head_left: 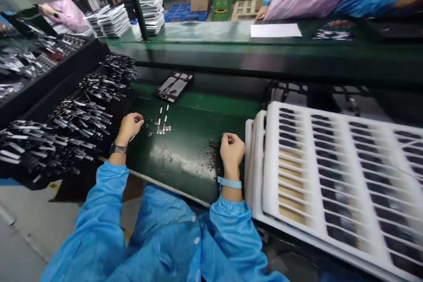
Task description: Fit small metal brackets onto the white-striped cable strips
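Note:
My left hand [129, 128] is closed in a pinch at the left side of the green work mat [185, 163]; whatever the fingers hold is too small to make out. Small dark parts [150, 132] lie beside its fingertips, with flat metallic strips [162, 125] to their right. My right hand [232, 152], a blue band on its wrist, is also closed, fingertips pressed together. Just left of it, tiny screw-like bits [210, 159] are scattered on the mat. Whether this hand holds anything is hidden. Farther back lies a dark flat device [174, 86] with grey panels.
White slotted foam trays [307, 172] holding dark parts stand at right. Bundles of flat strip-like parts [81, 116] fill the left side. A raised green shelf [205, 46] crosses the back, bearing a white sheet [276, 30] and paper stacks [151, 9]. People in pink and blue are beyond it.

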Motion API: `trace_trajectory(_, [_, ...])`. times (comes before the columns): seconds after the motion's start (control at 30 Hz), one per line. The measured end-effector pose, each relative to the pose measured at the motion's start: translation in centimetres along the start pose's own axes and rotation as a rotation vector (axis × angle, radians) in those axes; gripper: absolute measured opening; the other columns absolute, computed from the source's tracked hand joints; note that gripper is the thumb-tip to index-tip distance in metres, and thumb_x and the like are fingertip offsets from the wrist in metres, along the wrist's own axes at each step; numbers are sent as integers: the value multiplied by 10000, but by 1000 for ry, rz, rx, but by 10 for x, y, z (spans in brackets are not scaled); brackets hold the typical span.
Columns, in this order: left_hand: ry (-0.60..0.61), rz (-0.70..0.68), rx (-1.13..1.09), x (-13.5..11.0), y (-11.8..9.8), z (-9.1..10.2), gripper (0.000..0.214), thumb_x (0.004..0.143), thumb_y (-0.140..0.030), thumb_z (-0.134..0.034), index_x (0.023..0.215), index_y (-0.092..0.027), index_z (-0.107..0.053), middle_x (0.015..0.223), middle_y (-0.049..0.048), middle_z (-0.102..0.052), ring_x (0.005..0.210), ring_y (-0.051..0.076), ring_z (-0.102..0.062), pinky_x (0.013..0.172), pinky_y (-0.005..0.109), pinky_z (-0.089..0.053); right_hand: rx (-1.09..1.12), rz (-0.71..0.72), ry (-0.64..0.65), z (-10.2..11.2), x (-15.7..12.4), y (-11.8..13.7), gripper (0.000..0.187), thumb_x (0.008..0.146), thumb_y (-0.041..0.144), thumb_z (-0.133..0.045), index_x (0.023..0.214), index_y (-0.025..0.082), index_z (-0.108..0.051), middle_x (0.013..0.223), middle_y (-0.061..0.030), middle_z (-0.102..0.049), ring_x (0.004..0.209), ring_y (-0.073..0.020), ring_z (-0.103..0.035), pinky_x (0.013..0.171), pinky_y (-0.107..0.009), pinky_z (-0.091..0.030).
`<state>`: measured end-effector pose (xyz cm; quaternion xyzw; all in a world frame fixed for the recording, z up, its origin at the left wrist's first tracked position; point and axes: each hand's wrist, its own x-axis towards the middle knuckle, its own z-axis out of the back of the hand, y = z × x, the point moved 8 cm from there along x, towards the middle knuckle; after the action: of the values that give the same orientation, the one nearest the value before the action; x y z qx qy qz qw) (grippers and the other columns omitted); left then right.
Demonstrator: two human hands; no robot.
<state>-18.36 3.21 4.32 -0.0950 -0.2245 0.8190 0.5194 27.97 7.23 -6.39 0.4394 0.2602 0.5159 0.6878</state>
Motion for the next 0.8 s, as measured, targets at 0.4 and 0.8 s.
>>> trace_trajectory(0.4, [11, -226, 321, -45, -40, -69, 411, 952, -428, -761, 1213, -113, -792, 1254, 221, -682, 1241, 412, -590, 1087, 523, -486, 44, 16, -1, -8, 6, -10, 370, 900, 416, -562, 967, 130, -788, 785, -117, -769, 704, -249, -669, 696, -349, -461])
trace_trajectory(0.8, [-67, -289, 66, -59, -5, -76, 221, 950, -277, -612, 1027, -163, -785, 1146, 178, -693, 1129, 371, -605, 1057, 515, -481, 75, 31, 21, -8, 7, 7, 302, 928, 386, -564, 937, 168, -772, 828, -111, -794, 756, -255, -708, 703, -332, -466])
